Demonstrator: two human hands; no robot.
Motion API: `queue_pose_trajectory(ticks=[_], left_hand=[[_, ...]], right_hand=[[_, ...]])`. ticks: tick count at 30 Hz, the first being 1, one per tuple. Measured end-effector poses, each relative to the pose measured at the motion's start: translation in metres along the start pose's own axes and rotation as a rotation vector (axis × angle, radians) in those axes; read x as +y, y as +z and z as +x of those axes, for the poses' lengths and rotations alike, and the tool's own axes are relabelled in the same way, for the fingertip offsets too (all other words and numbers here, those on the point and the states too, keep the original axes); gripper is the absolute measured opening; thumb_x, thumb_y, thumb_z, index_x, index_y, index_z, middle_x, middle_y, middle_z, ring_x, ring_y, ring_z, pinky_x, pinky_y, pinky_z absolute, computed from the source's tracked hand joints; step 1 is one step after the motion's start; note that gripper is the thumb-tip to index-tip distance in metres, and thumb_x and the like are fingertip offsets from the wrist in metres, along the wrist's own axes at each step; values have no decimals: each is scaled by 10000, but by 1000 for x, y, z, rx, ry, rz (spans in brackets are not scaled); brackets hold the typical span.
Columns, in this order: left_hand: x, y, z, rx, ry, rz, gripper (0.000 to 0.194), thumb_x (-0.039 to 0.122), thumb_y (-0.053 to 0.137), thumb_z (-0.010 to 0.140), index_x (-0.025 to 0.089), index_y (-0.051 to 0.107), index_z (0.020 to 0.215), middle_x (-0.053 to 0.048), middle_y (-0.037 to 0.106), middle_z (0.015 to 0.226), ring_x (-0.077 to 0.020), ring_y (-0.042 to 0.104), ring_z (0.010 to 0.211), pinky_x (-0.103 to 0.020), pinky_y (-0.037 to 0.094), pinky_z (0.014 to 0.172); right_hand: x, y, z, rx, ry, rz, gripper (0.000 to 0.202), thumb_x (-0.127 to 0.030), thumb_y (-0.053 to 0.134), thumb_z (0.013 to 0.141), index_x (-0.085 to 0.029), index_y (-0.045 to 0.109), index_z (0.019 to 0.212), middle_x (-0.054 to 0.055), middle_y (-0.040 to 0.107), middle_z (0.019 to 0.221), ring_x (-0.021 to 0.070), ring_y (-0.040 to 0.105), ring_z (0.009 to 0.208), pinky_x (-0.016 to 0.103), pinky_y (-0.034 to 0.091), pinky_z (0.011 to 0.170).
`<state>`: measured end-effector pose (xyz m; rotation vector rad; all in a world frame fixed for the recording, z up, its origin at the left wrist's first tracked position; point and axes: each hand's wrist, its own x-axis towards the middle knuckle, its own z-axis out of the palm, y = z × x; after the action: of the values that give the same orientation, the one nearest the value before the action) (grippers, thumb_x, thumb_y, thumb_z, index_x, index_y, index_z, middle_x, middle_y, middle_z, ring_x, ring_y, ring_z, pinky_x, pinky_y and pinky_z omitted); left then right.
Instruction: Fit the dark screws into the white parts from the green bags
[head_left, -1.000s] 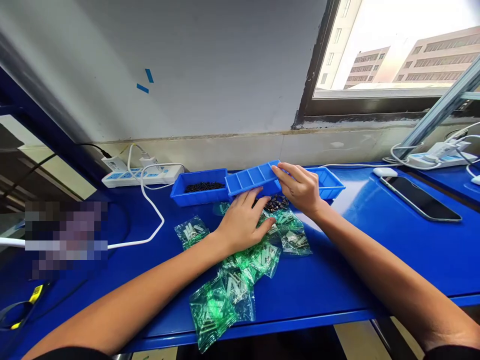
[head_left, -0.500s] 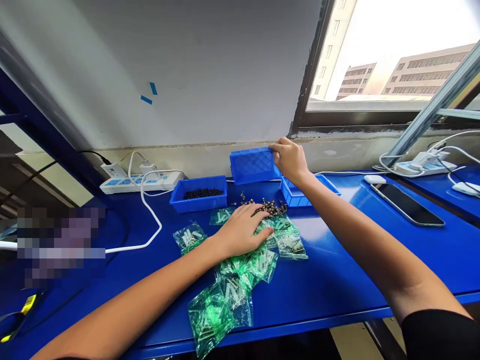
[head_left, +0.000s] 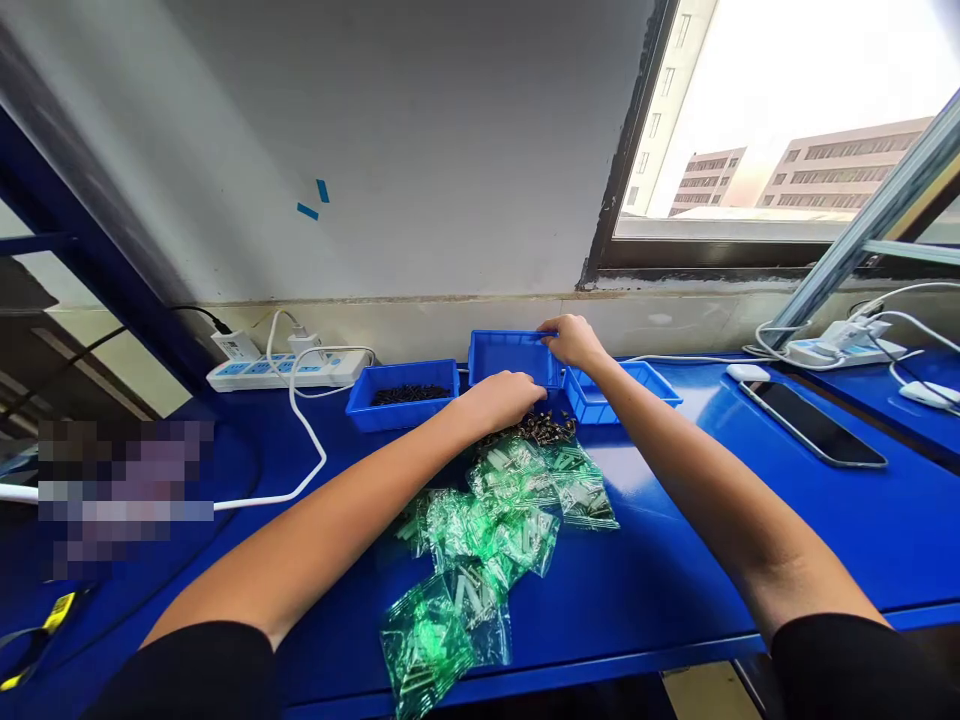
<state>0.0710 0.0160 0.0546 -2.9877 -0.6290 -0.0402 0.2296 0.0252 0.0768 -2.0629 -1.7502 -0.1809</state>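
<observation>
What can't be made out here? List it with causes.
Head view:
Loose dark parts, partly: behind the left hand.
Rightmost blue tray, partly: behind the right forearm.
Exact contents of the green bags: glare, small size.
Black-and-yellow item: cut by the left edge.

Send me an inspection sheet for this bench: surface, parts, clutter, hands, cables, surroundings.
Surface: blue table, shiny, reflecting light on the right.
Job's things: left bin holds dark small parts; middle bin tilted; right bin partly hidden by the arm; loose metal parts piled in front; green plastic bags overlapping nearer the person.
Clutter: phone and small white case at right.
Left hand: fingers curled at the pile; grip hidden.
Right hand: grips the middle bin's upper right corner.
Cables: white cable loops across the table's left; power strips both sides.
Surroundings: wall behind, window at right.
</observation>
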Motion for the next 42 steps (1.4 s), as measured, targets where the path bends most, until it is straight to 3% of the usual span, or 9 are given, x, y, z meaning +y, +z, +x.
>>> queue_pose_trajectory(ticks=[5, 9, 13, 16, 22, 27, 31, 40, 42], left_hand=[[5, -2, 3, -44, 14, 79, 240, 154, 447, 877, 160, 679, 938, -107, 680, 956, -239, 657, 881, -340, 496, 754], [4, -19, -27, 62, -49, 11, 226, 190, 432, 872, 138, 642, 939, -104, 669, 936, -217, 641, 833, -320, 480, 719], [-18, -35, -75, 198, -378, -20, 233, 242, 420, 858, 160, 634, 898, -89, 669, 885, -199, 622, 789, -317, 461, 719], [-36, -33, -100, 168, -610, 68, 275, 253, 395, 857, 151, 645, 909, -124, 673, 941, -238, 627, 819, -354, 458, 725], [-52, -13, -110, 113, -775, -9, 330, 307, 370, 859, 170, 667, 906, -115, 698, 903, -276, 635, 818, -359, 464, 650], [-62, 9, -127, 208, -575, -31, 342, 408, 429, 849, 188, 655, 982, -84, 695, 953, -259, 620, 899, -358, 483, 734], [-60, 36, -147, 378, -459, 107, 248, 269, 448, 847, 189, 649, 968, -81, 684, 891, -251, 614, 856, -368, 475, 740], [-46, 48, -151, 453, -374, 320, 156, 128, 500, 826, 186, 640, 792, -51, 635, 715, -214, 587, 707, -306, 443, 557], [-47, 48, -150, 466, -365, 292, 151, 130, 503, 831, 183, 641, 800, -52, 641, 738, -209, 586, 717, -300, 446, 551]], right_hand=[[6, 1, 2, -38, 15, 11, 351, -78, 570, 772, -225, 725, 1050, 71, 719, 1004, 249, 649, 1000, 357, 506, 874], [8, -2, 0, -129, -9, 42, 386, -68, 535, 796, -197, 692, 1123, 73, 697, 1080, 240, 625, 1061, 327, 482, 920], [10, 0, -2, -213, -73, 34, 409, -53, 515, 802, -179, 671, 1158, 76, 684, 1113, 234, 620, 1073, 302, 473, 925], [9, 6, -5, -260, -91, 6, 409, -66, 500, 822, -176, 653, 1186, 80, 673, 1139, 229, 610, 1089, 297, 456, 940], [4, 8, -21, -192, -45, -146, 386, -281, 499, 882, -199, 611, 1242, 120, 641, 1173, 278, 579, 1090, 387, 466, 875], [10, -4, -44, 10, -107, -181, 386, -334, 454, 884, -197, 636, 1196, 135, 636, 1081, 310, 539, 1051, 419, 442, 816], [-1, -4, -46, 56, -234, -90, 370, -320, 460, 874, -177, 651, 1156, 126, 648, 997, 300, 534, 1005, 435, 425, 828], [-116, 34, -23, -96, -519, 86, 531, -315, 566, 844, -161, 466, 1342, 136, 563, 1237, 280, 516, 1114, 390, 431, 874], [-135, 39, -23, -155, -467, 69, 380, -280, 508, 883, -168, 554, 1243, 130, 600, 1176, 269, 569, 1034, 370, 450, 812]])
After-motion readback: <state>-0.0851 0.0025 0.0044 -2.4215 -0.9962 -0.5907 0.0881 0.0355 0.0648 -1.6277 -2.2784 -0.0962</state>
